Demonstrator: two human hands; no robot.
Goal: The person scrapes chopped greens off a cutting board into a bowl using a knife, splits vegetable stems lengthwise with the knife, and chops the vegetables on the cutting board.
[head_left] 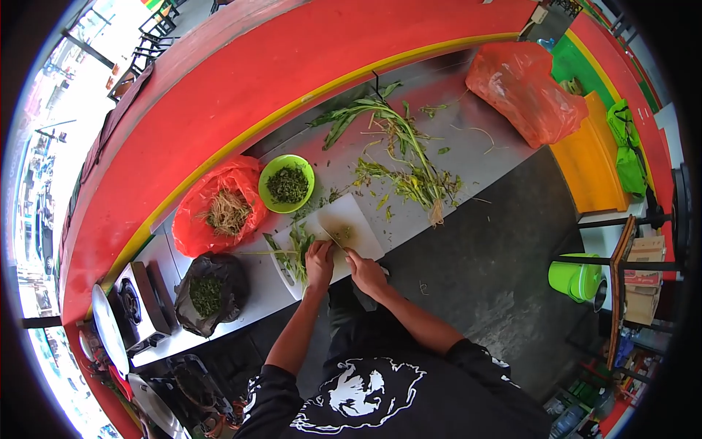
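Observation:
My left hand (319, 263) is closed on a bunch of leafy greens (298, 245) lying across the white cutting board (358, 219). Stems of the bunch stick out to the left, past the board's edge. A knife (334, 237) is in my right hand (365, 273), with its blade over the board close to my left fingers. Small chopped green bits (342, 233) lie beside the blade on a brownish stained patch. Just beyond the board stands a lime-green bowl (310, 194) of chopped leaves.
Loose leafy stalks (409, 157) lie on the metal counter (475, 157). A red plastic bag (186, 212) holds root ends, a black bag (230, 289) chopped greens. Another red bag (526, 91) sits at the far right. A gas stove (139, 304) stands left; a green bucket (578, 278) is right.

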